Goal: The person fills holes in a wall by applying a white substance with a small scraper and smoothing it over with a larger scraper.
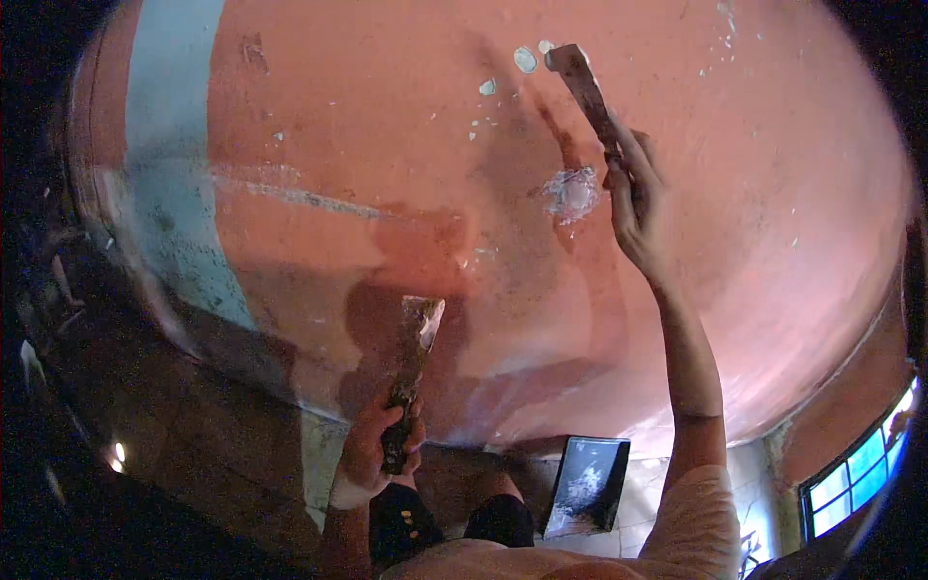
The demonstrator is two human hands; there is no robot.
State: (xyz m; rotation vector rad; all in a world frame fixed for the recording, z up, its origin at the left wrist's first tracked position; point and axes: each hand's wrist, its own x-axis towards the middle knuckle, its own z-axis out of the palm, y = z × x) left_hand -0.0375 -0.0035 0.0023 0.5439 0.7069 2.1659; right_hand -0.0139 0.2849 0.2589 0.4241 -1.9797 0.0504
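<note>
In front of me is a salmon-orange wall (319, 97). My right hand (638, 208) is raised and closed around the handle of a putty knife (587, 94). The tip of its blade is at the wall, beside two pale round patches (525, 60). Lower down, my left hand (365, 449) grips a second putty knife (411, 358), blade up, with whitish paste on one side of it. Just left of my right hand, a rough whitish patch (574, 193) marks the wall.
A vertical grey-blue band (172, 106) runs down the wall's left side, and a long pale streak (319, 201) crosses the wall. On the tiled floor by my legs lies a dark rectangular tray (611, 464) with white material in it. A barred window (851, 478) is at lower right.
</note>
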